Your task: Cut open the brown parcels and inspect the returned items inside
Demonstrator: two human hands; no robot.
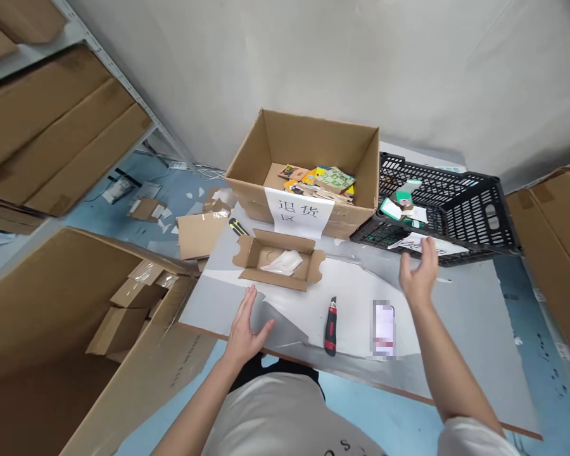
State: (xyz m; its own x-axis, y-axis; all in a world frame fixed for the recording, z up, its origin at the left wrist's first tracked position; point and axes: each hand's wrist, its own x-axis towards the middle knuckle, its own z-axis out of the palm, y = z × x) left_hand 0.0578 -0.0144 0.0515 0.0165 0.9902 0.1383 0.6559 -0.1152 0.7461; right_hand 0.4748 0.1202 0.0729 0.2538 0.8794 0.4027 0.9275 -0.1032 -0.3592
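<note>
My left hand (247,328) is open, thumb and fingers apart, over the near left part of the table, just in front of a small open carton (273,288). A crumpled white wrapping (285,262) lies inside that carton. With nothing in its grasp, my right hand (418,275) is raised with fingers apart near the front of a black plastic crate (475,215). Several green and white small boxes (403,206) lie in the crate, and a paper label (425,243) hangs on its front. A red and black utility knife (331,326) rests between my hands, left of a phone (384,329).
A large open cardboard box (320,136) with a paper sign (298,214) holds several colourful packets (332,179). Beside it lies a yellow and black cutter (238,228). A big carton (171,342) with small boxes stands left of the table (484,354). Shelving (109,66) rises at left.
</note>
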